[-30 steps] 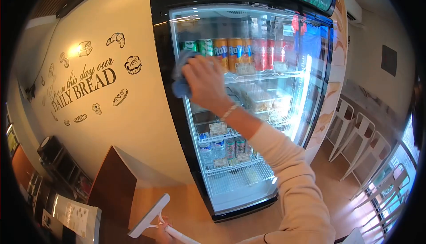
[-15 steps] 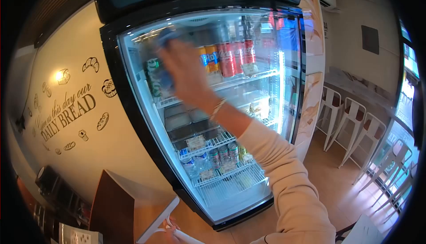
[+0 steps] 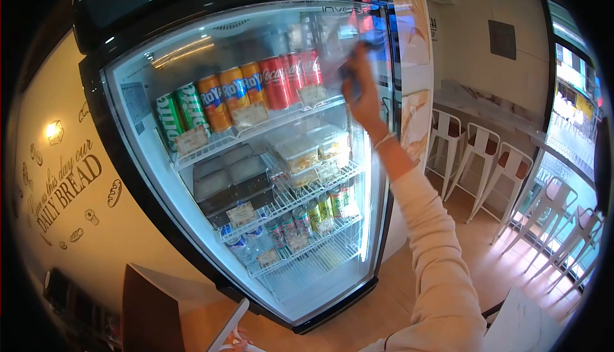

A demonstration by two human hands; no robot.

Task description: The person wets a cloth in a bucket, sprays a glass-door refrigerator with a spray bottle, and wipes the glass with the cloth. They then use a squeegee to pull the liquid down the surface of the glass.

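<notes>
A tall black-framed display fridge (image 3: 224, 288) stands in front, its glass door shut over shelves of drinks and food boxes. My right hand (image 3: 366, 96) is raised at the upper right of the glass, its fingers closed on a dark blue cloth (image 3: 348, 70), partly blurred. Low in the view, my left hand (image 3: 240, 340) is wrapped round the handle of a white squeegee-like tool (image 3: 230, 326); its lower part is cut off by the frame edge. Behind the glass are green cans (image 3: 192, 109), orange cans (image 3: 214, 104) and red cans (image 3: 277, 83).
A brown panel (image 3: 150, 313) stands at the lower left beside the lettered wall (image 3: 141, 237). White stools (image 3: 483, 166) line a counter (image 3: 499, 109) on the right. A marble-look tabletop (image 3: 527, 326) is at the lower right.
My right hand has swept from the upper left of the glass to its upper right with the cloth. The view has shifted, so the fridge appears further left. My left hand still holds the tool.
</notes>
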